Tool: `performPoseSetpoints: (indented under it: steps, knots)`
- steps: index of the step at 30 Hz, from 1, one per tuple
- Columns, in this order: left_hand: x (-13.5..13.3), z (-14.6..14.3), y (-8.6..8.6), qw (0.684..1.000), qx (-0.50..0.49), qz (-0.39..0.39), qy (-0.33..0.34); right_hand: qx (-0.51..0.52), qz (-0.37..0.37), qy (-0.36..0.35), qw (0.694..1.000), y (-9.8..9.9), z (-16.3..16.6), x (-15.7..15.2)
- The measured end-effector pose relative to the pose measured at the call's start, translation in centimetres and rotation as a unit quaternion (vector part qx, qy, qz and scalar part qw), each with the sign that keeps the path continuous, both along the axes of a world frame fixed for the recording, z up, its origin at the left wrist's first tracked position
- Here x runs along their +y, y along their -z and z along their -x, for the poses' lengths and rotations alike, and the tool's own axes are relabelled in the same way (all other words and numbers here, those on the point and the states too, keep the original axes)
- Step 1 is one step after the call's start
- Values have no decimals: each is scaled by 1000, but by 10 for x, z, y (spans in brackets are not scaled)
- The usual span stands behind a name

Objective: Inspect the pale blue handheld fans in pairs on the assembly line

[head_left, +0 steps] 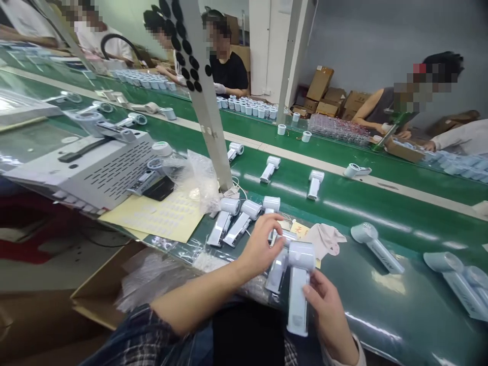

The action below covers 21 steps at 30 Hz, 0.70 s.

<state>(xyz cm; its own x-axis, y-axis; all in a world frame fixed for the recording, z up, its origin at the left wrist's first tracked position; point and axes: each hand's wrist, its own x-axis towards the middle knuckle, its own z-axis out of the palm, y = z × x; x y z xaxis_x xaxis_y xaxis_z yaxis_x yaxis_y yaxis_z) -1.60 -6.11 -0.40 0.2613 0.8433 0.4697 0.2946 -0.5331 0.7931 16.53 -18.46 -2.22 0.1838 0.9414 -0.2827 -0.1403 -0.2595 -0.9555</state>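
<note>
My right hand (326, 297) grips a pale blue-white hair-dryer-shaped housing (298, 300) by its handle, the round barrel end up, just above the near bench edge. To its left, my left hand (263, 244) is raised beside the barrel, thumb and forefinger curved and apart, with nothing visible between them. Behind and below the held piece lies another such housing (277, 272), partly hidden. More housings lie left of my left hand, among them one housing (220, 223) and a second housing (243, 222). A third housing (271, 204) is partly covered by that hand.
A crumpled pale cloth (326, 239) lies right of my hands. Several housings sit on the green conveyor belt (290, 188) and right bench. At left are a yellow sticker sheet (160, 218), clear plastic bags (198, 178) and a slotted metal box (110, 173). A post (208, 117) rises ahead; co-workers sit across.
</note>
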Motion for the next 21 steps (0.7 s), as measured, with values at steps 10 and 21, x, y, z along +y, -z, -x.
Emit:
performPoseSetpoints:
  steps: [10, 21]
  knots:
    - [66, 220, 31, 894, 196, 4, -403, -323, 114, 57, 938, 33, -76, 25]
    - [53, 242, 70, 895, 353, -10, -271, -493, -86, -82, 862, 19, 17, 24]
